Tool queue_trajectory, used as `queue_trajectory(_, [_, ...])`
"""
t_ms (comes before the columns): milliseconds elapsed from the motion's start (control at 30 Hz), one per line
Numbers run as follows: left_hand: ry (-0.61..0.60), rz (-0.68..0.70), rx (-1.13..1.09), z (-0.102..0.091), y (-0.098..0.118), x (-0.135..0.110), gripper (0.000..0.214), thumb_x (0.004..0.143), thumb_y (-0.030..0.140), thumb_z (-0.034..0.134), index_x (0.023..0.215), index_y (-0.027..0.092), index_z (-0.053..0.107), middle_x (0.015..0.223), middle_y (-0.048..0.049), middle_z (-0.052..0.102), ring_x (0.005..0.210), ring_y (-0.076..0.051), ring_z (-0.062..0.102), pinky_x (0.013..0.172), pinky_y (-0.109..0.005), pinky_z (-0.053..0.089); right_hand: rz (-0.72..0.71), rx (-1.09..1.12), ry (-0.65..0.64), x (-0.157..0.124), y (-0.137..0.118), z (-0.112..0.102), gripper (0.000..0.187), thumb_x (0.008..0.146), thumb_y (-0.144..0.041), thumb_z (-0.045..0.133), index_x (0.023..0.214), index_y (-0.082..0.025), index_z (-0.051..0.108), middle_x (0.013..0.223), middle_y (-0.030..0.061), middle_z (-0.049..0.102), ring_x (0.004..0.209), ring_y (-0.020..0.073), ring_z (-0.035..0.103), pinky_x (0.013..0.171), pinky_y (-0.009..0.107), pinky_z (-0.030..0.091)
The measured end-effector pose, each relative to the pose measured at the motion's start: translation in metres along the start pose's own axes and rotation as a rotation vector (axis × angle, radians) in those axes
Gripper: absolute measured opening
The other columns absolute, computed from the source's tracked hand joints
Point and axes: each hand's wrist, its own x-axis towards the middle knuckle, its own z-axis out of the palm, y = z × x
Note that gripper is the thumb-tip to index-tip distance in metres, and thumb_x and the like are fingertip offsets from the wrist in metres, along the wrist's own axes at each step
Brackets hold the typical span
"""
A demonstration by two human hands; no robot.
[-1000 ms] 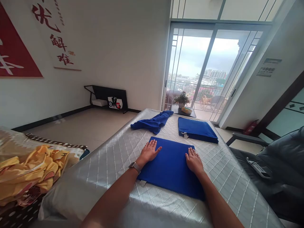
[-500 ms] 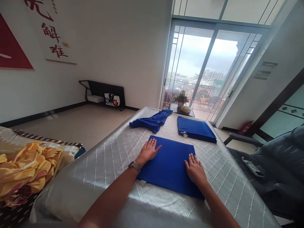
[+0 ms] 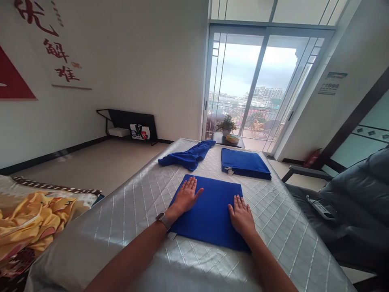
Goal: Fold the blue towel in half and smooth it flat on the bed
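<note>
A flat, folded blue cloth [image 3: 209, 211] lies on the silver quilted cover [image 3: 133, 211] in front of me, a white tag poking out at its near left corner. My left hand [image 3: 186, 196] rests flat on its left side, fingers stretched and thumb apart. On its right edge lies my right hand [image 3: 242, 214], palm down with the fingers extended. Further back sits a neat stack of folded blue cloths [image 3: 245, 162] with white tags at the corner. Left of that stack, a crumpled blue cloth [image 3: 190, 156] is spread loosely.
Yellow fabric [image 3: 39, 217] is heaped at the left. A black armchair [image 3: 358, 215] holding a white handset [image 3: 320, 209] stands at the right. Beyond the far edge are a small table with a potted plant [image 3: 226, 125] and a sliding glass door [image 3: 243, 81].
The view has shifted slightly, so everything near appears a little further left. Both hands keep about the same places on the folded blue cloth.
</note>
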Motion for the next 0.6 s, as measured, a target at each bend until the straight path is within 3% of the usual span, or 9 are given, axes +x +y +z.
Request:
queue_trajectory(133, [-0.113, 0.282, -0.118, 0.007, 0.062, -0.01, 0.077, 0.103, 0.061, 0.008, 0.155, 0.012, 0.035, 0.162, -0.0116, 0.03, 0.152, -0.022, 0.021, 0.125, -0.039, 0.017, -0.011, -0.012, -0.009, -0.001, 0.0, -0.002, 0.065, 0.103, -0.041, 0.016, 0.16, -0.01, 0.018, 0.166, 0.007, 0.014, 0.154, 0.0217, 0.01, 0.123, 0.043, 0.011])
queue_trajectory(233, [-0.088, 0.461, -0.187, 0.019, 0.109, -0.01, 0.072, 0.104, 0.059, 0.012, 0.156, 0.014, 0.034, 0.161, -0.0115, 0.03, 0.152, -0.02, 0.02, 0.125, -0.039, 0.015, -0.035, -0.034, -0.019, -0.003, 0.002, -0.003, 0.062, 0.102, -0.034, 0.019, 0.16, -0.012, 0.019, 0.167, 0.0066, 0.012, 0.154, 0.0223, 0.009, 0.123, 0.042, 0.011])
queue_trajectory(300, [-0.065, 0.484, -0.227, 0.028, 0.13, -0.007, 0.069, 0.105, 0.056, 0.011, 0.156, 0.014, 0.032, 0.161, -0.0113, 0.031, 0.151, -0.02, 0.022, 0.124, -0.04, 0.017, -0.05, -0.047, -0.036, -0.004, 0.004, -0.003, 0.062, 0.1, -0.029, 0.023, 0.16, -0.013, 0.018, 0.167, 0.0052, 0.009, 0.154, 0.022, 0.007, 0.123, 0.041, 0.01])
queue_trajectory(433, [-0.08, 0.424, -0.265, 0.033, 0.139, -0.007, 0.068, 0.106, 0.055, 0.011, 0.157, 0.014, 0.03, 0.161, -0.0107, 0.033, 0.15, -0.02, 0.025, 0.123, -0.04, 0.02, -0.086, -0.04, -0.036, -0.006, 0.006, -0.004, 0.063, 0.099, -0.026, 0.025, 0.16, -0.013, 0.017, 0.167, 0.006, 0.01, 0.154, 0.023, 0.006, 0.123, 0.042, 0.01])
queue_trajectory(600, [-0.132, 0.396, -0.201, 0.022, 0.113, -0.017, 0.073, 0.104, 0.059, 0.012, 0.155, 0.012, 0.034, 0.161, -0.0122, 0.03, 0.151, -0.02, 0.022, 0.124, -0.04, 0.017, -0.1, -0.03, -0.027, -0.006, 0.004, -0.005, 0.06, 0.102, -0.031, 0.019, 0.159, -0.013, 0.022, 0.167, 0.0065, 0.013, 0.154, 0.0251, 0.008, 0.123, 0.047, 0.011])
